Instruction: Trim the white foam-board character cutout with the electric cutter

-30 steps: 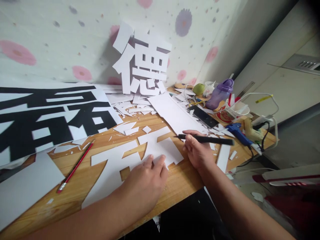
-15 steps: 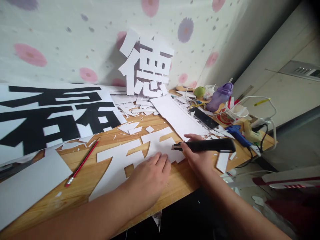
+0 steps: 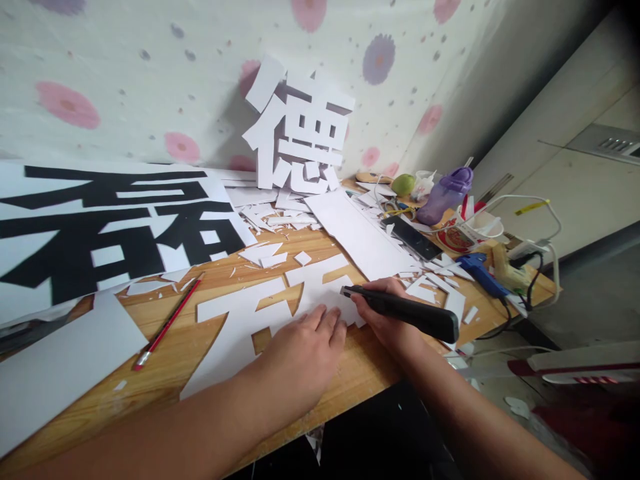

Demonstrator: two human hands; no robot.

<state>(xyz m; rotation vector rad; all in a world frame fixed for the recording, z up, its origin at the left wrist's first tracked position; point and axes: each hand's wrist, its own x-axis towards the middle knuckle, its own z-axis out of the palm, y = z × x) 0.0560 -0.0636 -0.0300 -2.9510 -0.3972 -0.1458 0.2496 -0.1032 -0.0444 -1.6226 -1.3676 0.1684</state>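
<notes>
A white foam-board character cutout [image 3: 225, 337] lies flat on the wooden table, with square and angular gaps cut through it. My left hand [image 3: 305, 353] rests palm down on its lower edge, fingers stretched out and lying on the board. In my right hand [image 3: 387, 320] is a black utility knife [image 3: 410, 310], its handle tilted down to the right. The knife's short blade end is over the right part of the cutout, beside my left fingertips; whether it touches the board I cannot tell.
Behind stands a raised white character [image 3: 310, 133] against the wall covering. A printed black-character sheet [image 3: 120, 233], red pencil [image 3: 167, 323] and white board [image 3: 65, 367] lie left. Toward the right are a phone [image 3: 415, 238], purple bottle [image 3: 447, 193], blue glue gun [image 3: 483, 275] and scraps.
The knife's handle has swung lower at its rear end, and my right hand has turned with it. My left hand stays on the cutout. The whole view has shifted slightly.
</notes>
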